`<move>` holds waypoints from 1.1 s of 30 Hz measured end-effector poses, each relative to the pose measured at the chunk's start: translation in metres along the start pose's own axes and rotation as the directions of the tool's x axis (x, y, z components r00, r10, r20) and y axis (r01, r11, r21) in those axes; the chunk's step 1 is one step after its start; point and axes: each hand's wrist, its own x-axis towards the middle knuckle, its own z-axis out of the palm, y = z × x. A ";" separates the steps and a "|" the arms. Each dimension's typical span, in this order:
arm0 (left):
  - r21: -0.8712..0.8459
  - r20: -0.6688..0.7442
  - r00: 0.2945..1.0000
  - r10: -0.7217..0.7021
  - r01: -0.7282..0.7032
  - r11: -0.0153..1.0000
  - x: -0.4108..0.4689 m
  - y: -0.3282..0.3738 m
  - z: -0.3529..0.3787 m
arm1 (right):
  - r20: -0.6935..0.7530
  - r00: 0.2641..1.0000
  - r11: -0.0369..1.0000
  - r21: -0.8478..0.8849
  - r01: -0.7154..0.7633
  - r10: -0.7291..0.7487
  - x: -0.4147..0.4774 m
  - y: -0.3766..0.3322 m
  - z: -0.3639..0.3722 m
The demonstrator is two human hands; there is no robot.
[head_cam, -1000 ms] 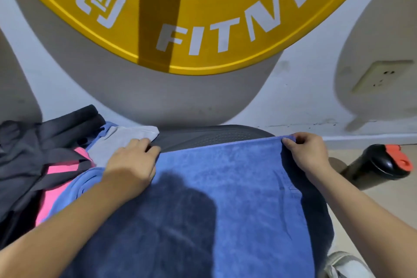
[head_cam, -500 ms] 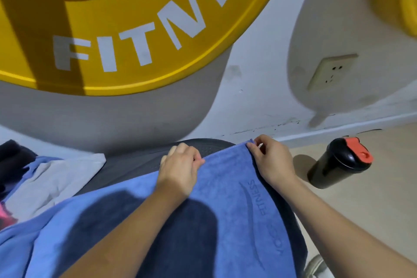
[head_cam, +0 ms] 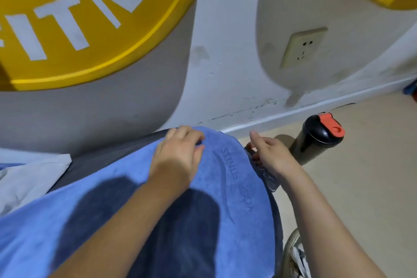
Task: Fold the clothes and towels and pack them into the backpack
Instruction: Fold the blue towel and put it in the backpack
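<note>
A blue towel (head_cam: pixel 135 210) with a stitched "FITNESS" logo lies spread over a dark padded surface (head_cam: pixel 101 158) in front of me. My left hand (head_cam: pixel 180 156) rests on the towel's far right corner, fingers curled on the cloth at its edge. Just off the towel's right edge is my right hand (head_cam: pixel 270 160), with its thumb up and fingers apart, touching a dark part below the edge. A grey garment (head_cam: pixel 33 178) lies at the left, partly under the towel. No backpack is in view.
A black shaker bottle (head_cam: pixel 316 140) with an orange cap stands on the beige floor at the right, near the wall. The wall behind carries a big yellow disc (head_cam: pixel 90 18) and a socket (head_cam: pixel 302 47). A shoe (head_cam: pixel 295 255) shows at the bottom right.
The view has swung right. My left hand slid right along the towel's far edge to its corner. My right hand let go of that corner and dropped beside the towel's right edge.
</note>
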 end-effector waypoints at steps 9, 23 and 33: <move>0.183 0.409 0.913 0.007 -0.089 0.979 -0.112 0.116 0.033 | -0.247 0.963 0.987 -0.142 0.078 -0.112 -0.083 0.054 0.011; -0.023 0.434 0.900 0.037 -0.030 0.999 -0.104 0.062 -0.051 | -0.369 0.925 0.908 -0.412 -0.073 -0.093 -0.100 0.053 -0.005; 0.589 0.474 0.834 -0.282 -0.062 0.805 -0.187 -0.146 -0.236 | 0.372 0.650 0.587 -0.280 0.760 -0.663 -0.159 -0.101 0.163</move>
